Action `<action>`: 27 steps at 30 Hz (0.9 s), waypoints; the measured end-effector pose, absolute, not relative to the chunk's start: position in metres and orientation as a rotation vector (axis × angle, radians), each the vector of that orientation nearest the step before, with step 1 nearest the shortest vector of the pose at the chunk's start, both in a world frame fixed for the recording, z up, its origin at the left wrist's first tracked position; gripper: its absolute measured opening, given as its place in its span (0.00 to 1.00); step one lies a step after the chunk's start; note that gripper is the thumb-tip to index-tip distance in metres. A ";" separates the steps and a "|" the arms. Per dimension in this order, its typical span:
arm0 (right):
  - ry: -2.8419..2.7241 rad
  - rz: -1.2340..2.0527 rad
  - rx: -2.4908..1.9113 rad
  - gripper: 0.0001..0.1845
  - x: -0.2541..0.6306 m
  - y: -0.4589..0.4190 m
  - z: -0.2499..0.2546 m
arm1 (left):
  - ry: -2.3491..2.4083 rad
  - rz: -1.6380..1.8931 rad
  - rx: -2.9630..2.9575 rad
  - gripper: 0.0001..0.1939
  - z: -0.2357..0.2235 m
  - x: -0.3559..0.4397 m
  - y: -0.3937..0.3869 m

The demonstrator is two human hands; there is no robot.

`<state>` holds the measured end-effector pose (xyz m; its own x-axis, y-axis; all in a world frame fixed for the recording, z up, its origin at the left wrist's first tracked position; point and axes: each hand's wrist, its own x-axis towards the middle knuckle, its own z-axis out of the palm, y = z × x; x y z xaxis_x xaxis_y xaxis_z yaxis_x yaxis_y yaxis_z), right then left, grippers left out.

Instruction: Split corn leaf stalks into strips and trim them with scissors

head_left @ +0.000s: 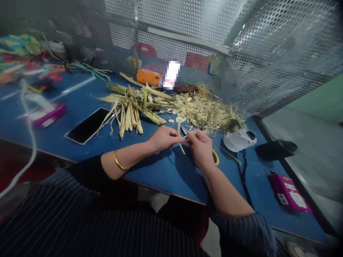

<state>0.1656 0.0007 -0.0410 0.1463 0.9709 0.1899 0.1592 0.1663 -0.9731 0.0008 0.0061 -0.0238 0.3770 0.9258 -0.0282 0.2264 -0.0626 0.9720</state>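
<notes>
Over the front of the blue table, my left hand (166,138) and my right hand (199,144) face each other, thumbs and fingers pinched. Between them are narrow, pale green plant strips (179,125) that cross; they look like split leaf or husk. One strip end points up and another hangs below my left fingertips. Scissors (215,157) with a yellow handle lie under my right hand, partly hidden by it. Just beyond my hands are a bundle of dried husk leaves (130,117) and a heap of shredded fibre (206,109).
A dark-screened phone (89,125) lies left of the bundle. A white plastic-wrapped object (239,140), a black cylinder (276,149) and a purple tissue pack (290,192) sit at right. A perforated metal screen (182,46) stands behind; a white cable (32,139) hangs at left.
</notes>
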 end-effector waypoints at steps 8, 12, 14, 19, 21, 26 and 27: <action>-1.743 0.647 -1.193 0.07 0.167 -0.006 -0.030 | 1.080 0.669 1.747 0.18 -0.029 0.003 0.003; -1.557 0.802 -1.226 0.09 0.165 -0.008 -0.033 | 1.024 0.721 1.761 0.20 -0.028 0.003 0.003; -1.524 0.810 -1.219 0.10 0.165 -0.008 -0.035 | 0.985 0.736 1.777 0.20 -0.027 0.002 0.003; -1.555 0.683 -1.216 0.11 0.163 -0.012 -0.035 | 0.921 0.635 1.738 0.14 -0.025 0.001 0.005; -1.582 0.635 -1.196 0.11 0.162 -0.013 -0.035 | 0.912 0.600 1.708 0.13 -0.025 0.001 0.004; -1.441 0.730 -1.210 0.06 0.164 -0.006 -0.034 | 0.983 0.710 1.612 0.14 -0.023 0.003 0.002; -1.346 0.772 -1.219 0.09 0.165 -0.004 -0.034 | 0.988 0.764 1.566 0.14 -0.022 0.004 0.002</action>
